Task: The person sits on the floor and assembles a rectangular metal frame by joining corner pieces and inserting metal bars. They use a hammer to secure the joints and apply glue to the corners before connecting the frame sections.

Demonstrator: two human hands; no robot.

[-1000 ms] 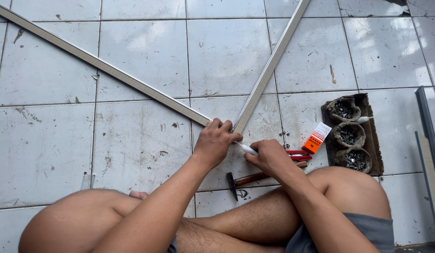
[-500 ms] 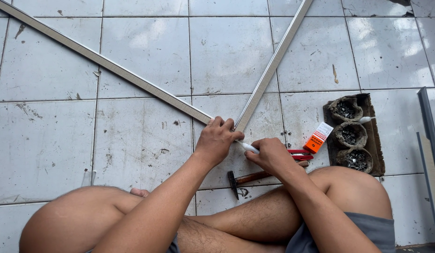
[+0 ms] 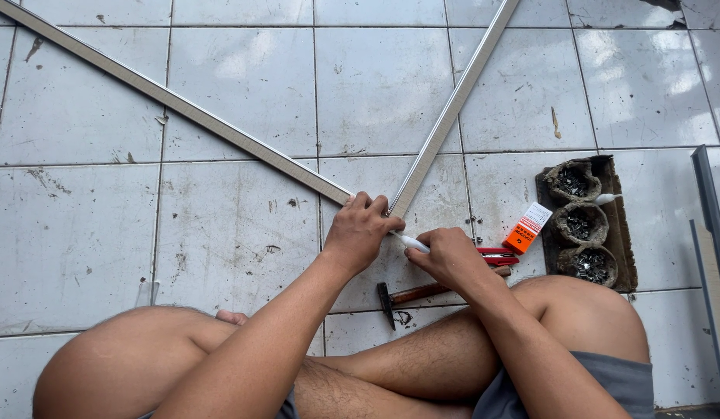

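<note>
Fingers of the left hand [image 3: 361,230] are curled over the corner where two long metal strips [image 3: 220,128] [image 3: 453,109] meet, just below frame centre. A white tube [image 3: 412,244] is gripped in the closed right hand [image 3: 451,256], its tip at that joint. A hammer [image 3: 410,295], an orange box [image 3: 528,228] and a tray of nails [image 3: 585,223] are seen to the right on the tiled floor [image 3: 243,248].

— How many long pale metal strips [image 3: 220,128] lie on the tiled floor?
— Two. Also one wooden-handled hammer [image 3: 410,295] and one small orange box [image 3: 528,228].
— And the round dark cups of small nails [image 3: 575,182]?
— Three, in one brown tray [image 3: 620,233].
</note>
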